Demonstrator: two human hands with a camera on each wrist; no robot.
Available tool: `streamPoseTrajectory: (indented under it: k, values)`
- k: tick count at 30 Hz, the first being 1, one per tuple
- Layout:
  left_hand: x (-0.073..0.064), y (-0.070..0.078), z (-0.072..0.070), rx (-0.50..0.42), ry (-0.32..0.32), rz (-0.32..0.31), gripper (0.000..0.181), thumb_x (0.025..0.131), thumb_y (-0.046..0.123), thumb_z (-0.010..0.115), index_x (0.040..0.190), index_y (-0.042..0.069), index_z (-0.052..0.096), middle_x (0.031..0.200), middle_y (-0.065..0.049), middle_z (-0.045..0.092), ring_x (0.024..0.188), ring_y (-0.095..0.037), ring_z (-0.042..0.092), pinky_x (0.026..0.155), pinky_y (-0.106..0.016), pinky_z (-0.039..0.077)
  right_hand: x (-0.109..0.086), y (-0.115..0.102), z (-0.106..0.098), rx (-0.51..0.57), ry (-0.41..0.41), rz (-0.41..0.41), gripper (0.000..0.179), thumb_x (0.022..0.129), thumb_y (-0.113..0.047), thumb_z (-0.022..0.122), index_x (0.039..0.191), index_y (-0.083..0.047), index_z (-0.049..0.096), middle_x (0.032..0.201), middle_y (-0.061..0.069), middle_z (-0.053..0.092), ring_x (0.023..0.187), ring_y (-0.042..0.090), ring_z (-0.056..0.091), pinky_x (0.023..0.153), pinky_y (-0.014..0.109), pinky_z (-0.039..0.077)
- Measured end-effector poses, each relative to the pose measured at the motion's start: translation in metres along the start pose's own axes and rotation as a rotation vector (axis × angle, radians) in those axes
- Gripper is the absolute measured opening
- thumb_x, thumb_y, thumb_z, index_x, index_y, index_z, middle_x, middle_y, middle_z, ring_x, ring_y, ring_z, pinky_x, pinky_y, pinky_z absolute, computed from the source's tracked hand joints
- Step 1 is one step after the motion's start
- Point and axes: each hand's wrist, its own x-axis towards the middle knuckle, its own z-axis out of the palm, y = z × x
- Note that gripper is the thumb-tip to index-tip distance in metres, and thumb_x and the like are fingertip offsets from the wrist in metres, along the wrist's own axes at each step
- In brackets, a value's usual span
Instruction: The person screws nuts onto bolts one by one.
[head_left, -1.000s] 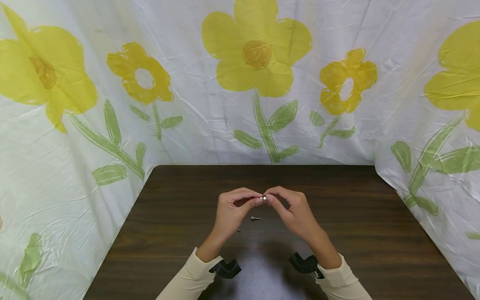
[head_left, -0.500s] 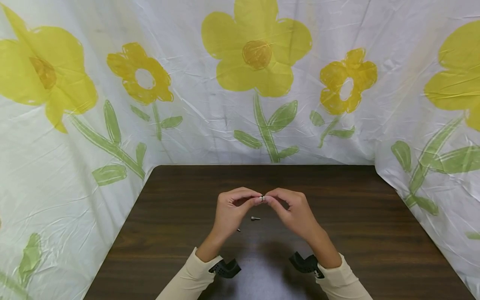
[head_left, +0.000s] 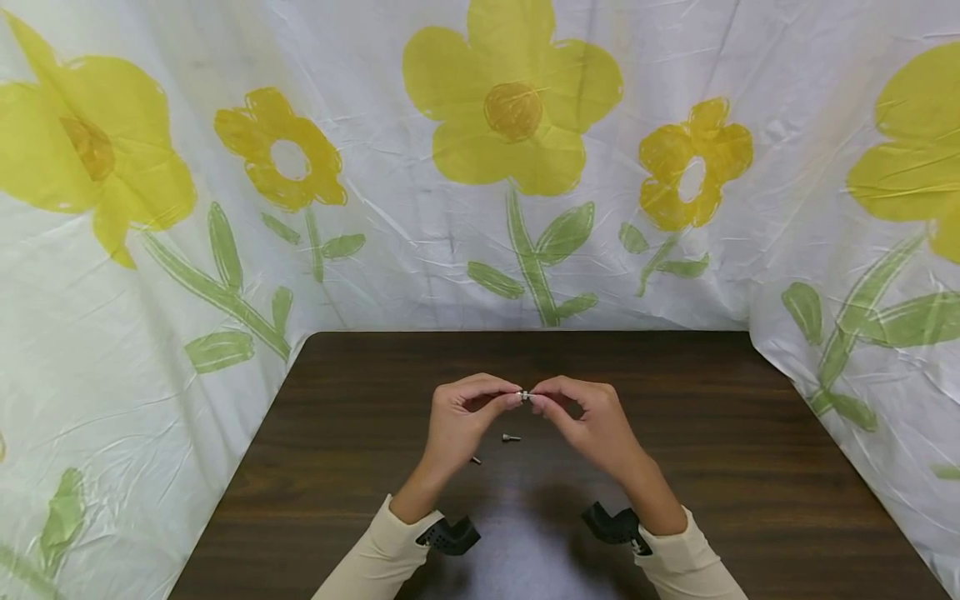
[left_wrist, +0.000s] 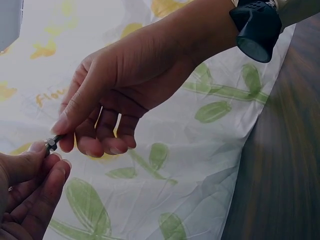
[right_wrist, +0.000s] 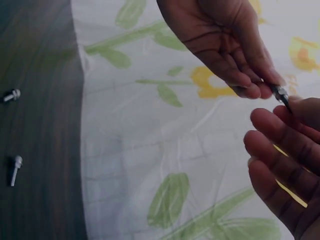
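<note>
Out over the table, both hands meet at a small metal bolt (head_left: 524,395) with a hex-shaped nut or head. My left hand (head_left: 459,421) pinches one end between thumb and forefinger. From the other side, my right hand (head_left: 592,425) pinches the opposite end the same way. In the left wrist view, the bright hex part of the bolt (left_wrist: 52,144) shows between the two sets of fingertips, with a thin dark shank running into the right fingers. The right wrist view shows the right hand's other fingers (right_wrist: 272,145) spread loosely. Fingertips hide both ends.
On the dark wooden table (head_left: 360,467) lie two more small bolts: one bolt (head_left: 511,437) below the hands, and another bolt (head_left: 476,460) close beside the left wrist. A white sheet with yellow flowers (head_left: 390,250) hangs around the back and sides. Black wrist cameras (head_left: 453,536) sit on both forearms.
My right fingertips have shifted along the bolt and now sit slightly farther from the left ones, so more metal shows between them. The left hand has edged slightly left.
</note>
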Motion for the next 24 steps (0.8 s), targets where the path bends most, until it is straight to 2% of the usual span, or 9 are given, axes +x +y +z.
streamPoseTrajectory:
  k: [5,10,14,20,24]
  values:
    - [0.001,0.004,0.000,0.031,-0.038,-0.014,0.018,0.084,-0.011,0.076,0.102,-0.005,0.075,0.096,-0.015,0.074,0.087,-0.018,0.071,0.074,-0.033,0.061,0.000,0.000,0.001,0.026,0.026,-0.002,0.023,0.086,0.010,0.075,0.097,-0.010,0.075,0.080,0.001,0.073,0.068,0.016,0.069,0.062,0.019,0.055]
    - [0.004,0.018,0.002,0.016,-0.111,0.021,0.028,0.080,-0.017,0.076,0.106,-0.010,0.071,0.102,-0.020,0.071,0.092,-0.029,0.070,0.077,-0.047,0.060,-0.001,0.001,0.001,0.032,0.033,0.003,0.022,0.086,0.010,0.075,0.095,-0.009,0.075,0.081,0.000,0.073,0.070,0.014,0.070,0.065,0.019,0.056]
    - [0.006,0.025,0.003,0.006,-0.128,0.049,0.024,0.080,-0.018,0.075,0.103,-0.010,0.072,0.100,-0.021,0.070,0.091,-0.032,0.069,0.076,-0.054,0.059,-0.001,0.001,0.001,0.036,0.030,-0.001,0.023,0.085,0.010,0.075,0.095,-0.010,0.075,0.081,-0.002,0.073,0.071,0.013,0.070,0.066,0.019,0.056]
    - [0.005,0.023,0.003,0.014,-0.119,0.054,0.019,0.082,-0.016,0.075,0.099,-0.008,0.073,0.097,-0.018,0.070,0.090,-0.021,0.069,0.076,-0.048,0.060,-0.001,0.001,0.002,0.057,0.010,-0.016,0.024,0.085,0.012,0.075,0.096,-0.010,0.074,0.081,0.004,0.073,0.071,0.016,0.070,0.068,0.020,0.056]
    - [0.004,0.022,0.002,0.028,-0.112,0.049,0.017,0.083,-0.015,0.075,0.097,-0.006,0.074,0.095,-0.017,0.071,0.089,-0.018,0.069,0.076,-0.044,0.061,-0.001,0.000,0.003,0.063,0.005,-0.019,0.025,0.084,0.013,0.074,0.096,-0.009,0.074,0.081,0.004,0.074,0.070,0.018,0.071,0.068,0.020,0.057]
